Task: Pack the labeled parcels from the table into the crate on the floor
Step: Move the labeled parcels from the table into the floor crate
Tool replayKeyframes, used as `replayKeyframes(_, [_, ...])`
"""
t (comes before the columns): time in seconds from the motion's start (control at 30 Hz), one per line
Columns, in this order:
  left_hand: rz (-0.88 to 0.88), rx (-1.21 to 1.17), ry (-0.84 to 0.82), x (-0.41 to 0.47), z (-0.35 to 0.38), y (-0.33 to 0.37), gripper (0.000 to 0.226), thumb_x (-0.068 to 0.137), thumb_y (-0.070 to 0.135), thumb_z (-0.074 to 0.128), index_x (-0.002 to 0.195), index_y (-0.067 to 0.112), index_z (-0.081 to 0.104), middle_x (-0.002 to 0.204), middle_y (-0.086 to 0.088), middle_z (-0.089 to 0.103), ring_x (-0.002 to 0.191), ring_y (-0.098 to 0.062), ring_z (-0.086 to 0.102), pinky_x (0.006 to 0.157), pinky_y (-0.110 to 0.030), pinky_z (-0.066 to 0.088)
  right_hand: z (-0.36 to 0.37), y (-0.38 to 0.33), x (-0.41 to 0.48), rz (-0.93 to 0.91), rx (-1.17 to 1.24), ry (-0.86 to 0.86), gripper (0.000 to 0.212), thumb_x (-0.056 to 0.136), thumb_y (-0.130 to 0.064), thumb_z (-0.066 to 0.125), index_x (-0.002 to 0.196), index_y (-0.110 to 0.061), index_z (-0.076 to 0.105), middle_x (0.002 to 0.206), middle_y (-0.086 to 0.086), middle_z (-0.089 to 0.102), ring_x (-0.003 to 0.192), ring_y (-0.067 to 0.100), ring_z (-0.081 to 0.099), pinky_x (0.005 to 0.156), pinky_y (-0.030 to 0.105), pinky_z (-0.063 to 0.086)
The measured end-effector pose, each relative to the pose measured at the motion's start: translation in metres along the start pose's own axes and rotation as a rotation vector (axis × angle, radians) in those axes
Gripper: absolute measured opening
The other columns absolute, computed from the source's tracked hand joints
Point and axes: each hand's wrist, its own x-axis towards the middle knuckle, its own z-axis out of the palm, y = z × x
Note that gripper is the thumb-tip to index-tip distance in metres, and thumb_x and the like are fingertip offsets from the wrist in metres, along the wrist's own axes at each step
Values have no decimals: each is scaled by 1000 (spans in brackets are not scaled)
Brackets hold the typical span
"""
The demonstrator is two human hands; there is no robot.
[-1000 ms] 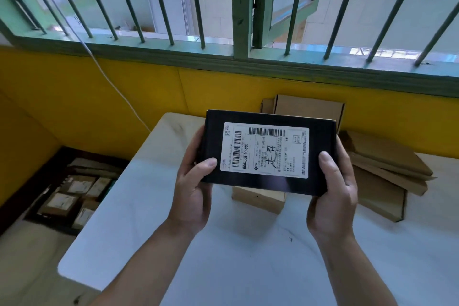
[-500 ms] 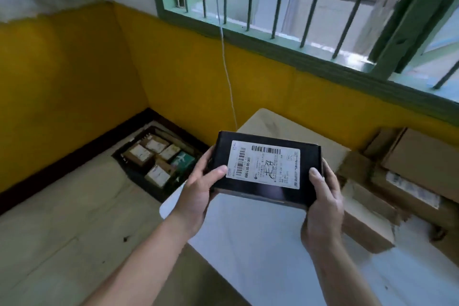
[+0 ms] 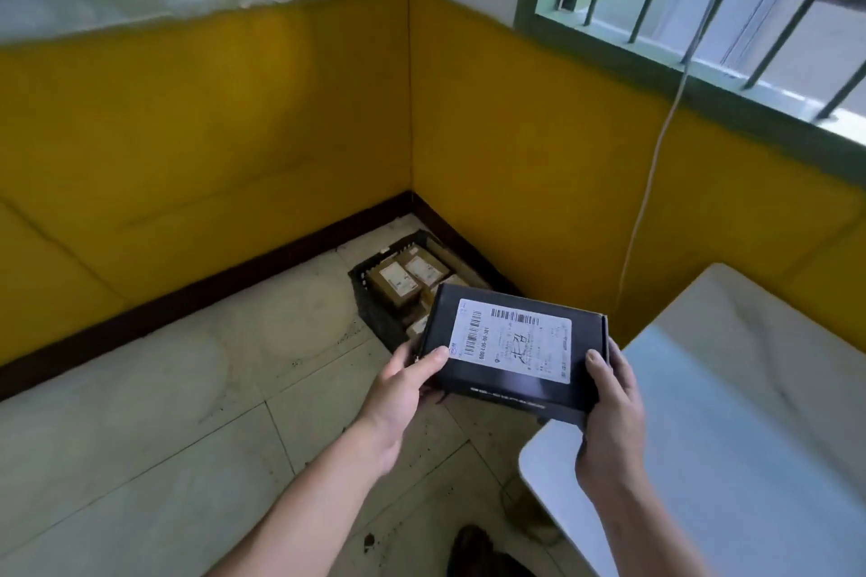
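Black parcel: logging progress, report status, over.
Left hand and right hand grip black parcel, label up. Airborne, short of crate. Crate part-filled. Path clear.

A white cable (image 3: 656,164) hangs from the barred window (image 3: 703,0) down the yellow wall (image 3: 211,131).

Head-height view, down toward floor corner

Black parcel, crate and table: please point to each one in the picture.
black parcel (image 3: 511,342), head view, on its white label.
crate (image 3: 375,314), head view, on its dark front wall.
table (image 3: 731,412), head view, on its bare top.
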Motion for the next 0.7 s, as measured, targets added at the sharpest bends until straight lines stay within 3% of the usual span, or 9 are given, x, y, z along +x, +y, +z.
replayKeyframes(0.1, [-34, -8, 34, 31, -20, 4, 51, 72, 47, 72, 120, 34, 63, 111, 11, 74, 108, -14, 67, 89, -28, 52, 30, 17, 24, 37, -28, 12, 34, 96, -32, 56, 129, -40, 54, 115, -3, 69, 109, 24, 64, 85, 48, 53])
replayKeyframes(0.2, [-63, 11, 45, 74, -38, 12, 39, 82, 40, 72, 120, 33, 63, 109, 12, 74, 105, -12, 68, 93, -29, 51, 62, 35, 57, 65, -41, 28, 34, 95, -38, 57, 128, -44, 54, 115, -5, 69, 102, 18, 66, 65, 31, 53])
replayKeyframes(0.27, [-89, 28, 49, 109, -49, 19, 30, 87, 35, 69, 117, 33, 64, 110, 12, 74, 108, -12, 67, 96, -31, 50, 83, 46, 85, 82, -40, 35, 37, 94, -39, 58, 130, -44, 53, 116, -6, 68, 102, 15, 66, 66, 29, 52])
replayKeyframes(0.37, [-118, 56, 53, 170, -63, 32, 30, 90, 32, 67, 120, 31, 64, 113, 11, 74, 109, -12, 66, 89, -27, 50, 117, 65, 137, 118, -22, 54, 38, 92, -36, 61, 130, -42, 55, 123, -5, 66, 107, 17, 65, 78, 36, 56])
replayKeyframes(0.53, [-204, 89, 86, 270, -83, 64, 31, 91, 26, 66, 121, 26, 64, 113, 7, 74, 109, -15, 67, 87, -28, 51, 176, 86, 216, 233, -2, 86, 43, 92, -31, 62, 134, -38, 54, 126, -7, 63, 102, 10, 66, 62, 20, 52])
replayKeyframes(0.7, [-267, 140, 88, 356, -98, 94, 32, 92, 25, 64, 124, 30, 64, 112, 8, 74, 107, -13, 67, 84, -26, 51, 227, 96, 277, 320, -48, 108, 43, 91, -38, 63, 131, -47, 53, 122, -10, 64, 96, 4, 67, 67, 17, 49])
